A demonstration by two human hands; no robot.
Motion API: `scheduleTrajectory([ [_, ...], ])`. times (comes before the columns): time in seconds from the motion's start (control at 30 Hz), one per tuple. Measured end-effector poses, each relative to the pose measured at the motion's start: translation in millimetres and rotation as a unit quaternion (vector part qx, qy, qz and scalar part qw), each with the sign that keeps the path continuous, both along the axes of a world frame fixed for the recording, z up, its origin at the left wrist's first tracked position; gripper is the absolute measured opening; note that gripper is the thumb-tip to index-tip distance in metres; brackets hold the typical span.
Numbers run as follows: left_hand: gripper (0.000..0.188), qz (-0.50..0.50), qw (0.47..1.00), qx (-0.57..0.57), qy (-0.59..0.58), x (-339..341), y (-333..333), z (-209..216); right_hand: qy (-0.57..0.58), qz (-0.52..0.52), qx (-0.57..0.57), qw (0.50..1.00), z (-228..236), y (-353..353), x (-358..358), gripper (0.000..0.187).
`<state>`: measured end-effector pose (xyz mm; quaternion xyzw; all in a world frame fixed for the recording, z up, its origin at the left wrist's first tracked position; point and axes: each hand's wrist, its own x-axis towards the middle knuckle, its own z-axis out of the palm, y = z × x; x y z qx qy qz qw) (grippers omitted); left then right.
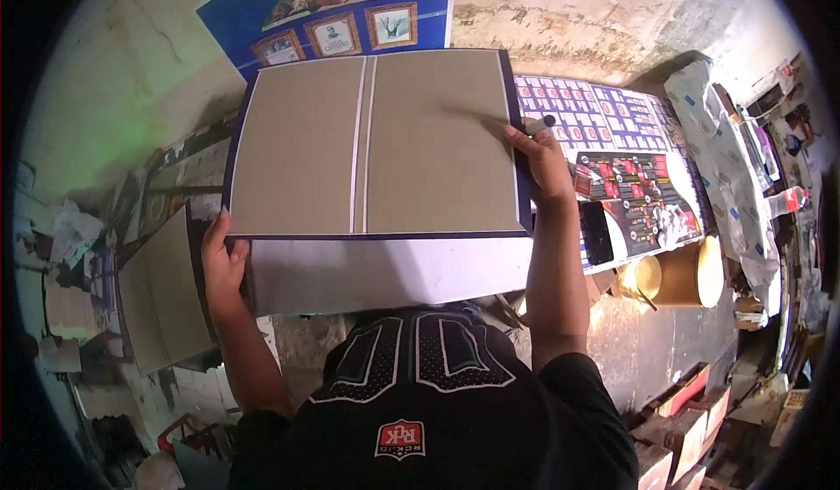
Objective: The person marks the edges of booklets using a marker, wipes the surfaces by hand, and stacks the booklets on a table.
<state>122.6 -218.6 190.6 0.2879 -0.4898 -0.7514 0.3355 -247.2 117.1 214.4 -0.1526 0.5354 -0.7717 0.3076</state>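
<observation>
An opened hard book cover (437, 149) is held up in front of me, its bare grey-brown boards facing me. Dark blue edging runs round it, and two thin white lines mark the spine. My left hand (225, 258) grips its lower left corner, thumb on the front. At the right edge my right hand (544, 162) pinches the cover, thumb over the board. A short grey cylinder with a dark end (540, 125), perhaps a marker, sticks out by the right fingers, which are partly hidden. Beneath the cover lies a white tabletop (394, 276).
Printed sheets (643, 192) lie on the table at right, with a black phone (597, 233) on them. Yellowish rolls (691, 271) stand below. Another grey-brown board cover (166, 293) leans at left. A blue poster (350, 13) rises behind; boxes (678, 437) sit lower right.
</observation>
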Motion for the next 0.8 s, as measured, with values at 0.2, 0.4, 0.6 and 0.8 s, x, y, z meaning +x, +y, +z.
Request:
scheduleTrajectory([
  [0.2, 0.018, 0.006, 1.0, -0.004, -0.022, -2, -3, 2, -0.006, -0.01, -0.021, 1.0, -5, 1, 0, 0.024],
  [0.4, 0.018, -0.065, 0.997, 0.027, 0.029, 40, -13, -8, 0.074, -0.027, 0.095, 0.992, -18, -5, -11, 0.024],
  [0.6, 0.033, 0.012, 0.99, -0.04, -0.135, 13, 16, -12, 0.173, 0.012, 0.093, 0.98, -18, 16, -17, 0.036],
  [0.8, 0.049, -0.082, 0.956, -0.252, -0.123, 11, 53, 40, 0.074, -0.009, 0.147, 0.986, -56, 20, -38, 0.033],
])
